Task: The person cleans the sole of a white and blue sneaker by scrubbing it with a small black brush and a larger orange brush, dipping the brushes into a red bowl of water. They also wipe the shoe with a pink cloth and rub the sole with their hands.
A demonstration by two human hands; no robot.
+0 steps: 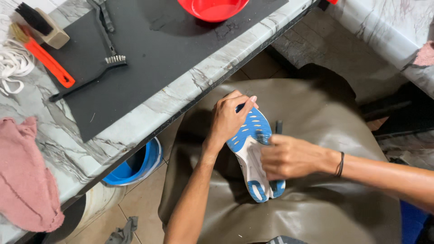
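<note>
My left hand [228, 118] grips the shoe [253, 153]; my right hand [287, 157] holds a brush [278, 126], which could slip off the sole.

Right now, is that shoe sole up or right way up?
Sole up. The shoe shows its blue and white tread to the camera, resting on the apron-covered lap, with the left hand gripping one end and the right hand over it.

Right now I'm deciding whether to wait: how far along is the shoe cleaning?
Midway, it seems. The left hand steadies the shoe sole-up; the right hand holds a dark brush against the sole. The wire brush and pink cloth lie unused. Whether it is clean yet, I cannot tell.
</note>
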